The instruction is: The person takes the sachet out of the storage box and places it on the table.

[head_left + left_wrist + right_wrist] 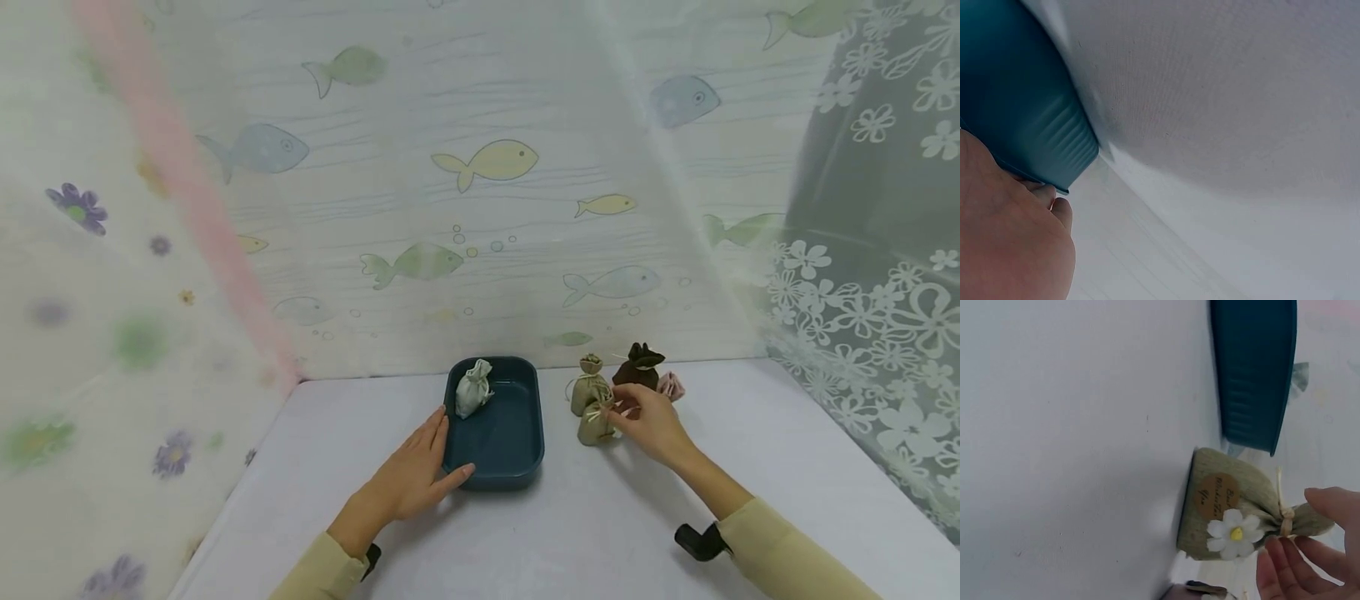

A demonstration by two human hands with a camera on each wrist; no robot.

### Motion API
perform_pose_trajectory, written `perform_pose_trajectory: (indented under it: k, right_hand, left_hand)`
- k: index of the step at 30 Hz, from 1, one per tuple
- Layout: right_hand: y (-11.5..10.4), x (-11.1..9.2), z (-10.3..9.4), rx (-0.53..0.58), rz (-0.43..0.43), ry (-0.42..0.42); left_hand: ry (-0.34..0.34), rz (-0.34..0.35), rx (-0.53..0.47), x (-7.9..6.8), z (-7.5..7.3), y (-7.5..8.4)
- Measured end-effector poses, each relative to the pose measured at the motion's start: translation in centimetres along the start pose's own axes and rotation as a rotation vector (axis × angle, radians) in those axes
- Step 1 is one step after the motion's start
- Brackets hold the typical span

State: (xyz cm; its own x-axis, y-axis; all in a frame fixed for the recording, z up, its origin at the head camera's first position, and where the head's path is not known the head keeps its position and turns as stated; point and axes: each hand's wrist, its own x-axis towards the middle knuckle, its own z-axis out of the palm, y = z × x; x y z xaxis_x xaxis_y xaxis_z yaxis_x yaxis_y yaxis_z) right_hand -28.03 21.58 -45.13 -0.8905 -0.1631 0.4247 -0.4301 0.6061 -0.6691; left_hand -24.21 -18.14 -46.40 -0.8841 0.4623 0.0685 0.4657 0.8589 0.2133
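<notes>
My left hand (412, 475) rests on the left rim of a dark blue rectangular dish (504, 442), its fingers straight and thumb near the front corner. Inside the dish, at its back left, lies a pale drawstring pouch (472, 392). To the right, my right hand (651, 421) pinches the tied neck of a small olive drawstring pouch (595, 427). The right wrist view shows that olive pouch (1247, 487) with a white flower and a round brown label; its base appears to be on the table. Just behind stands a second olive pouch (587, 395).
Beyond my right hand are a dark brown pouch (634, 373) and a pink pouch (671, 386), both partly hidden. A white cloth covers the table (510, 550). Fish-printed sheer curtain (480, 283) hangs along the back edge, with more curtain on both sides.
</notes>
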Motion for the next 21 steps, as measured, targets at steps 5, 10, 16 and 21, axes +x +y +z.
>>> perform_pose_trajectory:
  k: [5,10,16,21]
  right_hand:
    - [-0.4,-0.7,-0.7,-0.013,-0.019,-0.04]
    - [-0.6,-1.0,-1.6,-0.057,-0.008,-0.048]
    - [-1.1,-1.2,-2.3,-0.1,-0.033,-0.037]
    - [-2.1,-1.2,-2.3,-0.1,-0.074,-0.038]
  left_hand:
    - [-0.008,-0.003,0.005,0.0,0.0,0.0]
    - [-0.001,-0.008,0.013,0.0,0.2,-0.1]
    - [-0.005,-0.011,0.011,0.0,0.1,0.0]
    - [0.002,-0.005,-0.003,-0.1,0.1,0.0]
